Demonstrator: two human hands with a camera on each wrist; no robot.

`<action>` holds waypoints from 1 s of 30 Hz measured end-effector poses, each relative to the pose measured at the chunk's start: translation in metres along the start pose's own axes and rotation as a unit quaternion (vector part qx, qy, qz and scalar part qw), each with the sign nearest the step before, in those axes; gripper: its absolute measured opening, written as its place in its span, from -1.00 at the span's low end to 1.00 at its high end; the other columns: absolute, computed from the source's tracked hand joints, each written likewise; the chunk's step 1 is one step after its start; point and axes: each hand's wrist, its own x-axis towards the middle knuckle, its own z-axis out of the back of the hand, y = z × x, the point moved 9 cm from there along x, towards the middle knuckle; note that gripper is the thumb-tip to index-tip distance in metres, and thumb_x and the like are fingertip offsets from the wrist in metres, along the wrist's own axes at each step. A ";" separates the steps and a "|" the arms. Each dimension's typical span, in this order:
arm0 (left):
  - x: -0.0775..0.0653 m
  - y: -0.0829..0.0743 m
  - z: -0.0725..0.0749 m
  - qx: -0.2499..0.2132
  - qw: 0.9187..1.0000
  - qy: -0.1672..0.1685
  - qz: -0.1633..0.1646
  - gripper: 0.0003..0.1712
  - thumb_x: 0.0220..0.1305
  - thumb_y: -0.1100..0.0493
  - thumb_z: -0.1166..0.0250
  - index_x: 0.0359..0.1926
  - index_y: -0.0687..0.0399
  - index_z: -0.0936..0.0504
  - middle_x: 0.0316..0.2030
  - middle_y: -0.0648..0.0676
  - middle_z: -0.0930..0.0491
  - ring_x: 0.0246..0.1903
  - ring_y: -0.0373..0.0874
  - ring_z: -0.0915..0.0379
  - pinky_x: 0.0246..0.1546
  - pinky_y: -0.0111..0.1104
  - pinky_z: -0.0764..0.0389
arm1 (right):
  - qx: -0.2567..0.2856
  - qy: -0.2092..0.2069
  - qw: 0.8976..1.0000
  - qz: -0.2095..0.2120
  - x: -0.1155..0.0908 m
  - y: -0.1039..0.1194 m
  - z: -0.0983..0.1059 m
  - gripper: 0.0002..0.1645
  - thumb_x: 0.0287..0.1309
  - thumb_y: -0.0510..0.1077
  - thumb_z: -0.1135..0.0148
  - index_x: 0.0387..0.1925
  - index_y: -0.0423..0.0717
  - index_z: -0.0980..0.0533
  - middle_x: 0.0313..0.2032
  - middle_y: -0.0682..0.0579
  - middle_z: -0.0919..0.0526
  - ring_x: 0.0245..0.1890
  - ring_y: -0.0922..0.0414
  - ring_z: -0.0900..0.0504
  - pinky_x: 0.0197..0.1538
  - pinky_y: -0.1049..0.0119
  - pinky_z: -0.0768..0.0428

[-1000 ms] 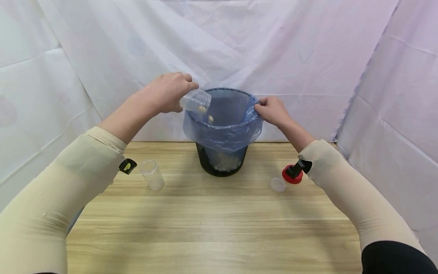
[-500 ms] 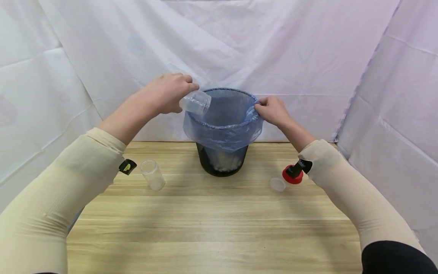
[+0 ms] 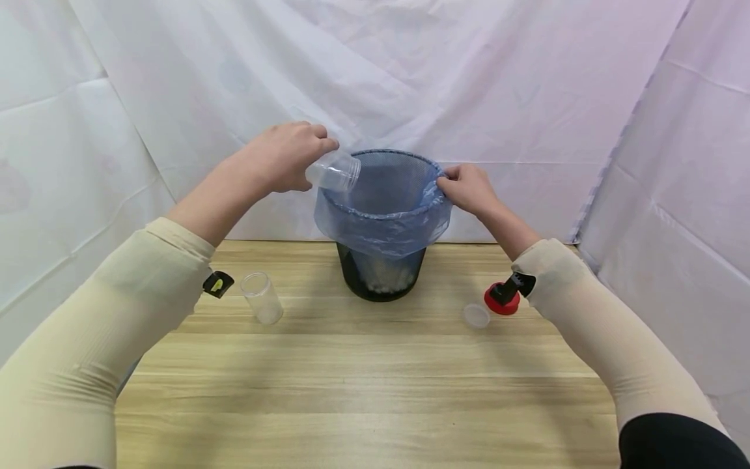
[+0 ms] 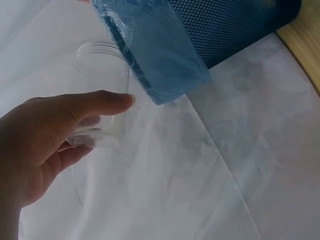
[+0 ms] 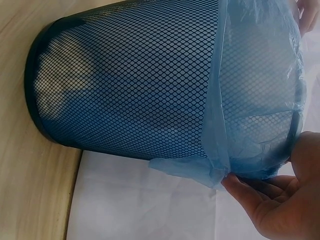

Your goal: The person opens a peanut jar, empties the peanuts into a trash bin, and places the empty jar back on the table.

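Observation:
My left hand (image 3: 290,156) grips a clear plastic jar (image 3: 333,171), tipped so that its mouth hangs over the left rim of a black mesh wastebasket (image 3: 382,280). In the left wrist view the jar (image 4: 102,75) looks see-through, with thumb and fingers round its base end. A blue bin liner (image 3: 383,231) lines the basket and folds down over its rim. At the right rim my right hand (image 3: 469,187) pinches the liner's edge, thumb inside and fingers outside in the right wrist view (image 5: 295,195). Pale contents (image 5: 65,75) show through the mesh at the bottom.
A second clear jar (image 3: 262,299) without a lid stands on the wooden table (image 3: 375,391) at left. To the right lie a translucent lid (image 3: 476,316) and a red round object (image 3: 502,306), partly covered by the wrist camera. White sheets (image 3: 527,98) hang behind and beside.
One second ago pale pieces were in the jar's mouth and dropping into the basket; now none show in the jar. Both hands stay almost where they were.

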 end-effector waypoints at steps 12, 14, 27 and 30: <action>0.000 0.002 0.000 -0.016 1.000 0.007 0.017 -0.06 0.19 0.28 -0.57 0.53 0.35 -0.37 0.30 0.41 -0.51 0.30 0.39 -0.46 0.26 0.22 -0.58 | -0.004 -0.003 1.000 0.010 0.000 0.002 0.001 -0.56 0.39 -0.11 -0.05 -0.67 0.07 -0.27 -0.74 0.24 -0.20 -0.64 0.21 -0.13 -0.42 0.27 -0.18; 0.000 0.006 -0.002 -0.028 0.999 0.010 0.024 -0.04 0.20 0.25 -0.57 0.56 0.34 -0.34 0.31 0.40 -0.49 0.31 0.38 -0.45 0.27 0.21 -0.57 | -0.005 -0.003 1.000 0.011 0.000 0.001 0.000 -0.56 0.39 -0.11 -0.04 -0.67 0.06 -0.27 -0.74 0.23 -0.20 -0.64 0.22 -0.12 -0.43 0.27 -0.18; -0.019 0.025 -0.002 -0.155 0.983 -0.072 0.070 0.00 0.19 0.14 -0.58 0.57 0.31 -0.35 0.36 0.39 -0.51 0.31 0.36 -0.45 0.37 0.20 -0.46 | -0.002 -0.001 1.000 0.005 0.002 0.000 0.000 -0.56 0.40 -0.11 -0.04 -0.66 0.05 -0.28 -0.73 0.22 -0.21 -0.64 0.22 -0.13 -0.43 0.27 -0.19; -0.026 0.030 -0.006 -0.195 0.972 -0.108 0.079 -0.03 0.19 0.12 -0.58 0.54 0.33 -0.39 0.31 0.38 -0.58 0.29 0.32 -0.49 0.36 0.18 -0.47 | 0.000 0.001 1.000 0.000 0.002 0.000 -0.001 -0.56 0.41 -0.12 -0.03 -0.65 0.05 -0.28 -0.72 0.21 -0.21 -0.65 0.22 -0.13 -0.44 0.28 -0.19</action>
